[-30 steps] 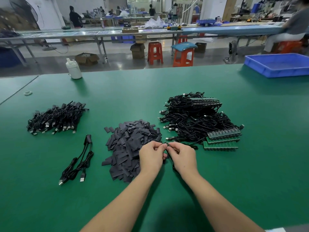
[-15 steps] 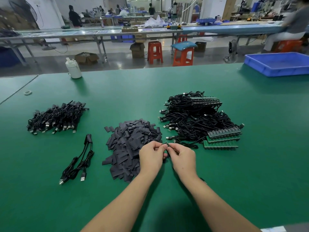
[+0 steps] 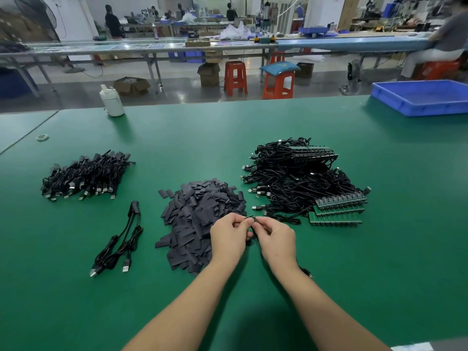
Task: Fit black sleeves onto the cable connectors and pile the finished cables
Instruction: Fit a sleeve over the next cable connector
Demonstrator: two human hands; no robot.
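My left hand [image 3: 229, 236] and my right hand [image 3: 277, 238] meet fingertip to fingertip over the green table and pinch a small connector piece [image 3: 251, 218] between them; whether a sleeve is on it is too small to tell. A black cable [image 3: 305, 270] trails out from under my right wrist. Just left of my hands lies a heap of flat black sleeves [image 3: 200, 216]. A large tangle of black cables with green circuit boards [image 3: 301, 183] lies to the right. Two cables [image 3: 119, 244] lie apart at the left, and a pile of cables [image 3: 86, 176] sits further left.
A white bottle [image 3: 111, 101] stands at the table's far edge on the left. A blue tray [image 3: 423, 97] sits at the far right corner. A small ring of tape [image 3: 42, 137] lies at the far left. Stools, benches and people fill the room beyond.
Both hands stay together at the same spot, with only small finger movements on the connector piece. The piles have not moved.
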